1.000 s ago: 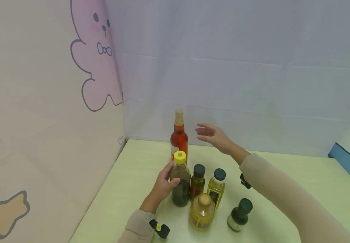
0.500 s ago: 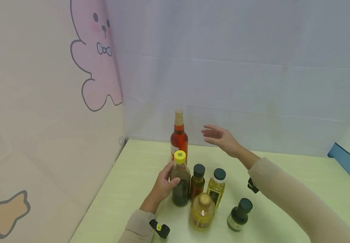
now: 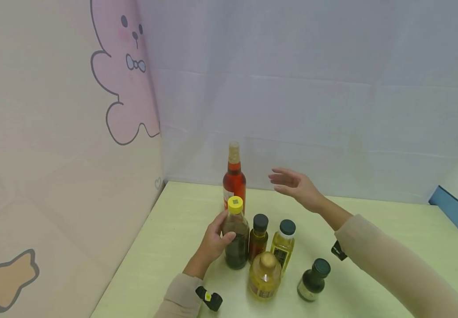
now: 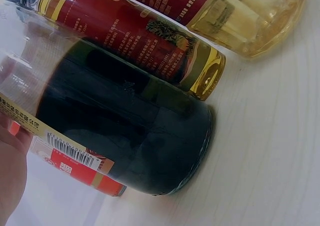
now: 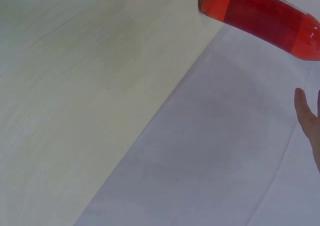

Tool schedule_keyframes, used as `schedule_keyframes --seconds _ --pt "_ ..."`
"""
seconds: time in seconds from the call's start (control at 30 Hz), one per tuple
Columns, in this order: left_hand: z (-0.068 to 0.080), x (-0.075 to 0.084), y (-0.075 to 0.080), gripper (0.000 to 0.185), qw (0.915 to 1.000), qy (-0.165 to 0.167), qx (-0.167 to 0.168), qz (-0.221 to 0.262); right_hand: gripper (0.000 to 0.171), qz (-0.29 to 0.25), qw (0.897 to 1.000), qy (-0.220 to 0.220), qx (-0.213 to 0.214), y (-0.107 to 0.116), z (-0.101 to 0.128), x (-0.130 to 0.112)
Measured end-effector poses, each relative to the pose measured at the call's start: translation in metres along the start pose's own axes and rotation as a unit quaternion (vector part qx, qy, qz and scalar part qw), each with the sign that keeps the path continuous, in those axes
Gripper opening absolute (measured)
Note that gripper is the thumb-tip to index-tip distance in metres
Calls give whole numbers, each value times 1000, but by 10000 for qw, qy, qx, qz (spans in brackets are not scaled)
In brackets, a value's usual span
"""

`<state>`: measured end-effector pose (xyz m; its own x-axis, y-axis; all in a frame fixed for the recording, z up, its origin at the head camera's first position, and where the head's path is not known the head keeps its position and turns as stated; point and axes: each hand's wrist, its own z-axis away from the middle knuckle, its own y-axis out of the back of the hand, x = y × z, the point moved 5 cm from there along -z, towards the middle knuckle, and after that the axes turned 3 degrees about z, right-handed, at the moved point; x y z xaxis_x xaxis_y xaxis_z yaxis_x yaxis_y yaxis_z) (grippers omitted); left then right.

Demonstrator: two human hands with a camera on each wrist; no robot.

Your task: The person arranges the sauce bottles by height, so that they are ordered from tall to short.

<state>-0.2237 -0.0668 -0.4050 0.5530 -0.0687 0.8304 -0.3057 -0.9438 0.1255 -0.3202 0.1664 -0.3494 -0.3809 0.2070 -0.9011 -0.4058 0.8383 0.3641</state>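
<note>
My left hand (image 3: 213, 238) grips a yellow-capped bottle of dark liquid (image 3: 236, 249), thumb on the near side and the other fingers largely hidden behind it. The bottle stands upright; the left wrist view shows its dark lower body (image 4: 130, 121) and a barcode label (image 4: 75, 151). Behind it rises a tall bottle of red liquid (image 3: 234, 183). To the right of that bottle, my right hand (image 3: 298, 187) is in the air, fingers extended and holding nothing. The right wrist view catches the red bottle (image 5: 265, 20) apart from the fingers (image 5: 302, 108).
Right of the gripped bottle stand a dark-capped small bottle (image 3: 258, 240), a yellow oil bottle (image 3: 283, 247) and a round gold-topped bottle (image 3: 265, 282). A dark green bottle (image 3: 312, 282) stands farther right. Cloth walls (image 3: 312, 110) border the pale table (image 3: 391, 234).
My right hand has drawn back to the right and slightly down, away from the red bottle. The left hand and the bottles have stayed in place.
</note>
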Motion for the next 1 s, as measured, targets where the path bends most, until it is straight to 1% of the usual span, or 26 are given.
schedule_keyframes --seconds 0.17,0.4,0.73,0.87,1.0 --pt "0 0 0 75 10000 -50 30 38 49 -98 9999 62 -2 0 9 -6" --pt "0 -3 0 76 9999 -55 -11 120 50 -246 9990 347 -147 1 17 -12" --pt "-1 -5 1 76 9999 68 -34 83 48 -159 9989 381 -218 -2 25 -12" --pt "0 -5 1 79 9999 118 -24 62 49 -290 9983 419 -274 -2 32 -12" --pt "0 -4 0 80 9999 99 8 74 49 -281 9983 424 -284 -1 39 -14"
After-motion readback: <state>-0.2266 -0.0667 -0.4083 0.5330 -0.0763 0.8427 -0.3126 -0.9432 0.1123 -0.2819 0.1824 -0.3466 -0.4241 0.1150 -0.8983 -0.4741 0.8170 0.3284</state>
